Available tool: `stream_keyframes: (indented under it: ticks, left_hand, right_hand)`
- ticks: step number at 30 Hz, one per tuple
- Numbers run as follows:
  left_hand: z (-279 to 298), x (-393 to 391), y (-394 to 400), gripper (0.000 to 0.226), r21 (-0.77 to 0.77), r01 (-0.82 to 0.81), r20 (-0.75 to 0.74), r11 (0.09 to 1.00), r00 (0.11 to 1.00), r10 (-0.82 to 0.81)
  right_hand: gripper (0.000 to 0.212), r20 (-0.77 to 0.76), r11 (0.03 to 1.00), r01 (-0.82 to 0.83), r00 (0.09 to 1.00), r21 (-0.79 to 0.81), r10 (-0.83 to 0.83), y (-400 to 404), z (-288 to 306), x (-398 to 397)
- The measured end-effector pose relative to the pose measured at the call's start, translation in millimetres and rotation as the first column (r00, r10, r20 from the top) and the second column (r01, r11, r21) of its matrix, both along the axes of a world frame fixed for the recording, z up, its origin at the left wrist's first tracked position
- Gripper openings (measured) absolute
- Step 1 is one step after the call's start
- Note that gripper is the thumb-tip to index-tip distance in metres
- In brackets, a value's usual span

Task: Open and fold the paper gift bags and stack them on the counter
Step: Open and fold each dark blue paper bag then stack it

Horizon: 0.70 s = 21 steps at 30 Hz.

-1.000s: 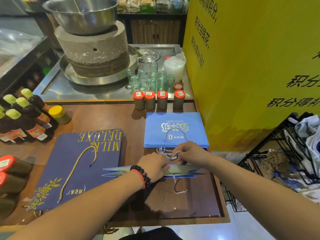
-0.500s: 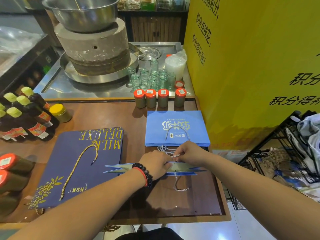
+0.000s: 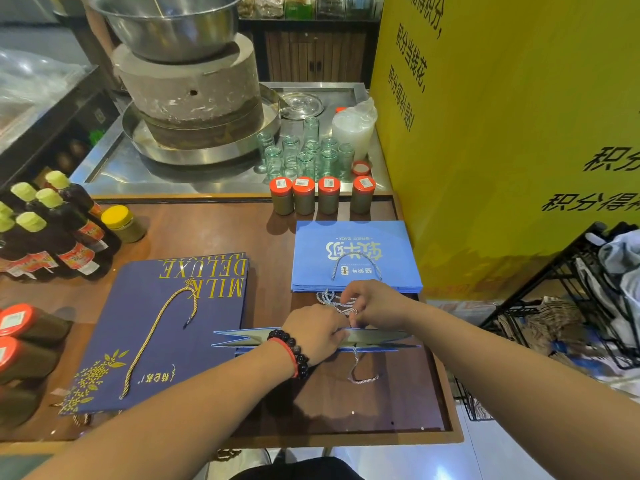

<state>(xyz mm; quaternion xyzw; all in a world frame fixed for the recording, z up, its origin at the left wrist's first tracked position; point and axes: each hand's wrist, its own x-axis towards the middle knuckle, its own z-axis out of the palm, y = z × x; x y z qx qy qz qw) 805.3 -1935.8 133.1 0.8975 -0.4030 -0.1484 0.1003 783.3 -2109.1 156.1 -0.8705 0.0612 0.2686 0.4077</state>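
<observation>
A light blue paper gift bag (image 3: 381,337) stands on its edge on the wooden counter (image 3: 398,403), seen from above as a narrow open slit. My left hand (image 3: 315,330) grips its top rim near the middle. My right hand (image 3: 370,301) pinches the white cord handle (image 3: 332,301) just behind the rim. Another cord loop (image 3: 358,374) hangs on the near side. A flat stack of light blue bags (image 3: 353,251) lies right behind. A stack of large navy "Milk Deluxe" bags (image 3: 162,327) with a gold cord lies to the left.
Four red-capped jars (image 3: 322,197) stand behind the blue stack, with several glass cups (image 3: 304,154) and a stone mill (image 3: 194,95) on a steel tray beyond. Dark bottles (image 3: 45,233) and red-capped jars (image 3: 24,327) line the left edge. A yellow panel (image 3: 502,133) and a black wire rack (image 3: 571,306) stand right.
Both hands stay at the bag's top rim; my right hand has shifted slightly and works the cord handle. The bag remains upright in the same spot.
</observation>
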Motion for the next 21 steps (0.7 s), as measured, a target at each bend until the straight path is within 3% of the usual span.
stream_keyframes:
  ticks: [7,16,21]
  left_hand:
    - [7.3,-1.3,0.7,0.023,0.018,0.011,-0.014,1.000,1.000,-0.010]
    - [4.4,-4.6,0.7,0.034,0.026,0.059,-0.038,0.998,0.998,-0.058]
    - [-4.6,-4.3,-3.0,0.025,0.058,0.035,-0.037,0.998,0.999,-0.033]
  right_hand:
    - [0.032,0.003,0.998,0.022,1.000,0.063,-0.022,-7.0,-4.2,-1.5]
    - [0.035,0.021,1.000,-0.024,1.000,0.019,0.024,-14.8,-8.8,-3.5]
    - [0.037,0.015,0.995,-0.098,0.995,-0.028,0.098,-7.6,-5.6,-2.0]
